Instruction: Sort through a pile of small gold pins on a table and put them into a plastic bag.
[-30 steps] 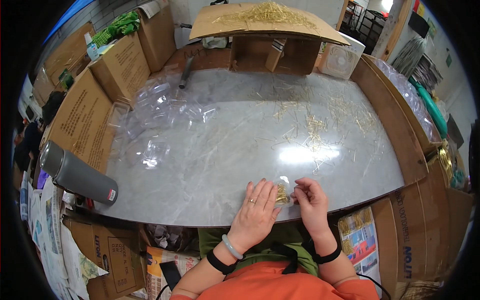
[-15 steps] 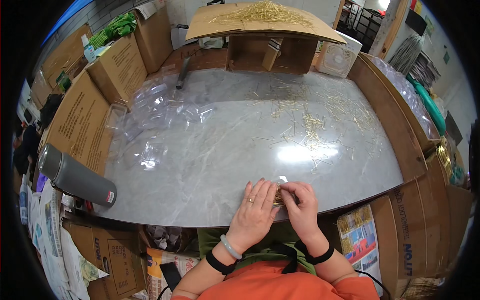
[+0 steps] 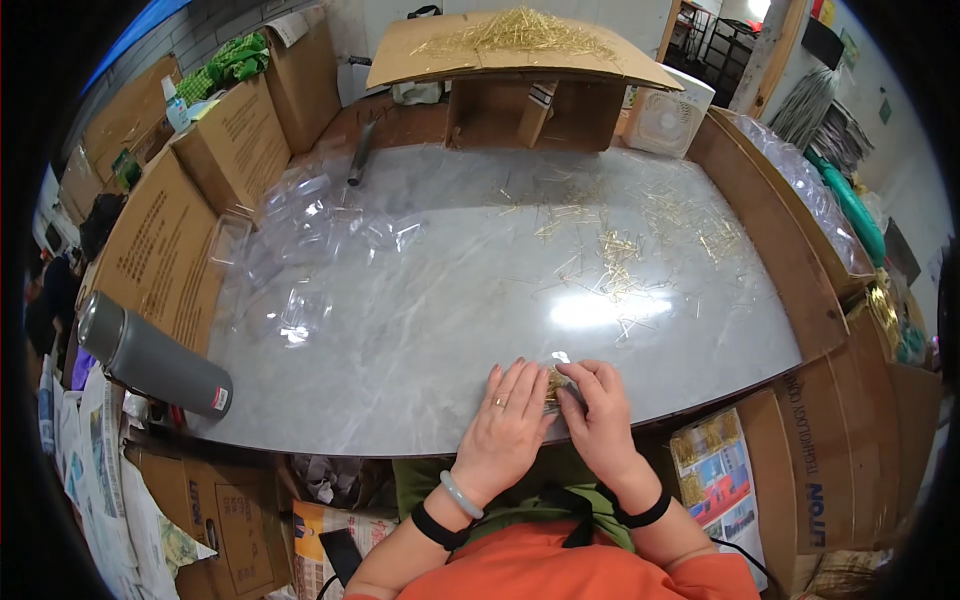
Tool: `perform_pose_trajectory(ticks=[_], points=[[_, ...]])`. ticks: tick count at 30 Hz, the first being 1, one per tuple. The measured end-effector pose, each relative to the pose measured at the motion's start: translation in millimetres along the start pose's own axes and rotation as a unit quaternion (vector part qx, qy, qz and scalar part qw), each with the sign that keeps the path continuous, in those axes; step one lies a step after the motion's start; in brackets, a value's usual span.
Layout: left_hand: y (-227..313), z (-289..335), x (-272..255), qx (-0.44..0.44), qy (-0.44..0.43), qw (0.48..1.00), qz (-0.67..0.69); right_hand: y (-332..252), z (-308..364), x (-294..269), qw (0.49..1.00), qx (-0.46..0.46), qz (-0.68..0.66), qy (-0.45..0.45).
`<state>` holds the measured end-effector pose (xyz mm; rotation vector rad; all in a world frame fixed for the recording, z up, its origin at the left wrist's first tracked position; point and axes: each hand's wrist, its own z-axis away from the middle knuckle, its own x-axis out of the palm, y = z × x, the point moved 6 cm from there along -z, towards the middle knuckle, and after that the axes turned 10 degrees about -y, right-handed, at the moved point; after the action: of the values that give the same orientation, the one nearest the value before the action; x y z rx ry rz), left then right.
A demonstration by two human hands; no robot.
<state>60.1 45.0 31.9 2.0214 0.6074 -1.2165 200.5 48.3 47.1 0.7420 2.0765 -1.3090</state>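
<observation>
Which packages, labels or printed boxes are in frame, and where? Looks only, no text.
Brown cardboard boxes with dark print: upright along the table's left edge.
Brown carton with blue print: lower right, beside the table.
Colourful printed sheet: below the table's near edge, right of the hands.
Small white label on the grey cylindrical flask: table's left corner.
Clear plastic packets: heaped left on the table.
</observation>
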Motion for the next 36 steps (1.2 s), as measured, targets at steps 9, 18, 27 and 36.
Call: perform_pose_trajectory(ticks=[9,18,27,36], points=[[4.4,-1.2,-0.5,0.01,-0.01,1.0,-0.026,117.9,-102.9,-66.3,0.94,-0.052,0.24,-0.237],[-56.0,29.5,-28.8,-0.07,-0.038,0.99,-0.118,100.6,-38.3,-24.8,0.926,-0.028,0.226,-0.3],[-36.0,38.0,-70.0,-0.122,0.071,0.982,-0.127,72.2,-6.8,-14.4,0.951,-0.025,0.247,-0.186],[4.4,34.6,-19.6,-0.064,0.008,0.997,0.051,35.2,-4.7,3.3,0.97,-0.132,0.054,-0.196]])
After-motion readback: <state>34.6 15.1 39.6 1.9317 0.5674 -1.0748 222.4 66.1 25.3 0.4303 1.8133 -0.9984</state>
